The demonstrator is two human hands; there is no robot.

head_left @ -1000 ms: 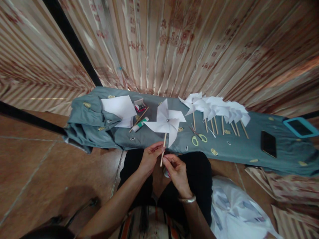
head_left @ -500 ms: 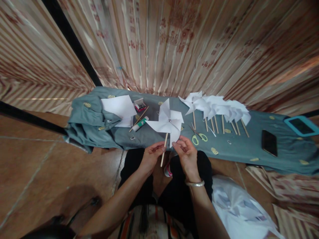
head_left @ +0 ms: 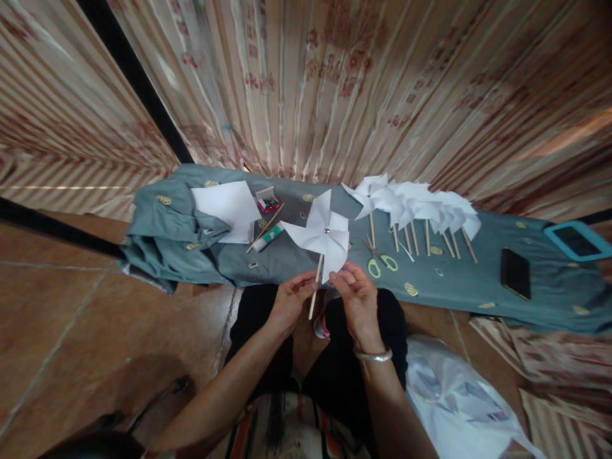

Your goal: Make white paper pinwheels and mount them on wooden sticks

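A white paper pinwheel (head_left: 313, 231) with a silvery pin at its centre is held up over the near edge of the cloth. My left hand (head_left: 288, 302) is closed round its wooden stick (head_left: 314, 298), below the blades. At the tip of the lowest blade, the thumb and fingers of my right hand (head_left: 358, 299) are pinched together. Right of the pinwheel lie scissors (head_left: 381, 260) with green handles. To the left are a green and white glue stick (head_left: 268, 237), a loose wooden stick (head_left: 266, 227) and a small open box of pins (head_left: 268, 203).
Several finished pinwheels (head_left: 421, 207) lie in an overlapping row at the back right. White paper sheets (head_left: 227, 207) rest on the left of the grey cloth (head_left: 459, 280). A phone (head_left: 516, 273) and a blue-framed tablet (head_left: 577, 241) are far right; a plastic bag (head_left: 459, 395) stands below.
The pinwheel's blades have turned slightly clockwise, its left tip rising and its top tip shifting right. Both hands stay almost where they were.
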